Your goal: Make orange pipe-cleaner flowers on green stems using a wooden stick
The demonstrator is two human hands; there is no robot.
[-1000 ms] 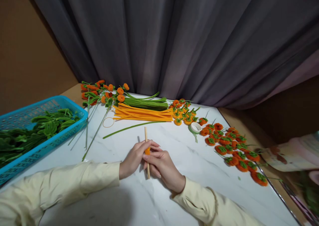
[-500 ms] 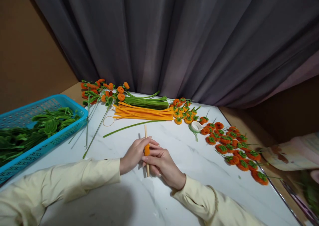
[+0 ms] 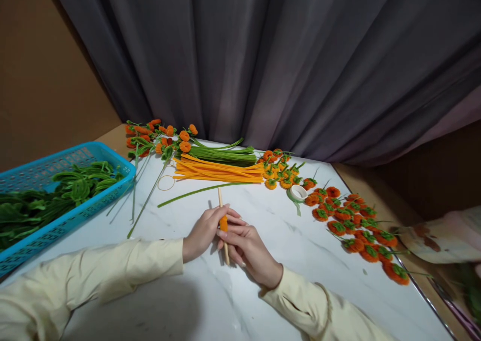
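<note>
A thin wooden stick [image 3: 221,197] stands nearly upright in the picture between my two hands, over the white table. Orange fuzzy material [image 3: 224,224] is wrapped round its middle. My left hand [image 3: 206,232] is closed on the stick from the left, fingers reaching behind it. From the right, my right hand [image 3: 252,251] pinches at the orange wrap, thumb and fingers together. Beyond the hands lie a single green stem [image 3: 199,193], a bundle of orange strips [image 3: 218,171] and a bundle of green stems [image 3: 221,154].
A blue basket [image 3: 90,203] of green leaves is at the left. Orange flowers [image 3: 184,146] lie at the back left, more flower heads [image 3: 353,245] at the right. A tape roll [image 3: 298,193] sits near them. A grey curtain [image 3: 233,55] hangs behind.
The stick has tilted slightly, its lower end further right. The whole view has shifted a little. Both hands keep their hold.
</note>
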